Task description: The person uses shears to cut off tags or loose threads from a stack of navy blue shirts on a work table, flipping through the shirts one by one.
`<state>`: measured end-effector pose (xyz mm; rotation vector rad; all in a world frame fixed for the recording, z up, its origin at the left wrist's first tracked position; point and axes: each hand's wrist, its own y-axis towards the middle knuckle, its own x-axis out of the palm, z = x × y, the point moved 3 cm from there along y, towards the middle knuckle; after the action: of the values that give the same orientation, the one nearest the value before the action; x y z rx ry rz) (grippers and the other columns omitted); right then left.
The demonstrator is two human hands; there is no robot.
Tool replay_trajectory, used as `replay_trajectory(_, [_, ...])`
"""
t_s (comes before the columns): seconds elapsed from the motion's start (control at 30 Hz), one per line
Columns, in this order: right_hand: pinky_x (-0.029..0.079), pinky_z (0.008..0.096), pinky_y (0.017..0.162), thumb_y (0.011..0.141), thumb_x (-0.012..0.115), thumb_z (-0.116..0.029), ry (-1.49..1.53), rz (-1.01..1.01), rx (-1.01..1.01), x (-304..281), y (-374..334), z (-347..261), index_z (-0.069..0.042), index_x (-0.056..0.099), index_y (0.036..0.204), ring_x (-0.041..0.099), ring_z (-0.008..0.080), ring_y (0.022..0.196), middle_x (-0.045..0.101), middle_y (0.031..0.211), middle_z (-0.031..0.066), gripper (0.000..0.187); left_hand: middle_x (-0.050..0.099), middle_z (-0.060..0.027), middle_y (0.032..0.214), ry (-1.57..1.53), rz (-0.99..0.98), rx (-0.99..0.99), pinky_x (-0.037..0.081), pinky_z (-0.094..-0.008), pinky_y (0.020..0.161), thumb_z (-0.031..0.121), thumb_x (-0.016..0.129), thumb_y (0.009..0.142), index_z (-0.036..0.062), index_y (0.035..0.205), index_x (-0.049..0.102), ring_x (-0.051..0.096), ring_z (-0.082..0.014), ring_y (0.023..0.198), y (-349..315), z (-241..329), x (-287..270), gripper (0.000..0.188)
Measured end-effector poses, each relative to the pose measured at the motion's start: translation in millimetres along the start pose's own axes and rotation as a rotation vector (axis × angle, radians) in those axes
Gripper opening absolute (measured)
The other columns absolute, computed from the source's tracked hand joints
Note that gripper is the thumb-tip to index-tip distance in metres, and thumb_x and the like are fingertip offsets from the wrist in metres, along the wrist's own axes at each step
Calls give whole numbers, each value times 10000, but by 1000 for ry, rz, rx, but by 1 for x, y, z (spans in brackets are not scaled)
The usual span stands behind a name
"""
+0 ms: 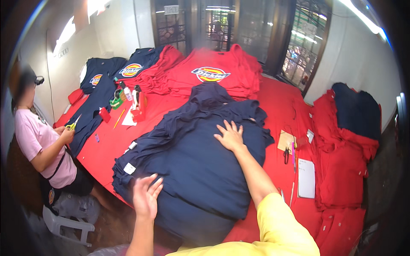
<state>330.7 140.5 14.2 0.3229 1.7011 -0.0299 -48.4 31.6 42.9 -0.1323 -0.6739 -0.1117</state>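
A thick stack of navy T-shirts lies in front of me on a red-covered table, its sleeves and collars bunched toward the far end. My right hand rests flat on the top shirt, fingers spread, near the stack's far right part. Raised over the near left edge is my left hand, fingers stretched out and holding nothing; whether it touches the cloth I cannot tell. White tags show at the stack's left edge.
Red T-shirts with a printed logo are piled at the back. More red shirts stand at right. Small black scissors and a white notepad lie nearby. At left, a person holds yellow-handled scissors beside a grey stool.
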Motion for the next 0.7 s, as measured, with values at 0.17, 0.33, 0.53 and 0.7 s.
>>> replay_trajectory(0.17, [228,534,1082,865,552,-537,54,46,62,-4,16,25,-173,520,1356,347,286,1349,389,1481,96,612,393,-192,1446,1438,-560,492,267,-469,1121,348,559,925,10,1236,578,278,-368,1395,104,16,64,460])
replay_trajectory(0.33, [176,541,1112,915,480,-507,-46,111,39,13,12,6,-146,505,1366,315,286,1375,360,1495,111,578,370,-235,1446,1700,-572,640,288,-429,1125,286,577,901,-26,1343,448,266,-362,1401,288,-22,93,556])
replay_trajectory(0.53, [190,528,1099,902,504,-482,-107,115,42,15,14,7,-145,488,1376,321,295,1368,357,1496,118,581,109,-168,1576,1973,-257,583,219,-404,1160,319,546,914,-2,1499,107,171,-285,1448,483,-78,124,799])
replay_trajectory(0.7, [199,491,1098,891,530,-480,-67,84,66,17,23,8,-165,461,1392,313,294,1374,332,1509,111,596,78,-84,1595,2054,-374,707,159,-475,1166,554,457,916,40,1512,104,99,-267,1465,531,-108,131,863])
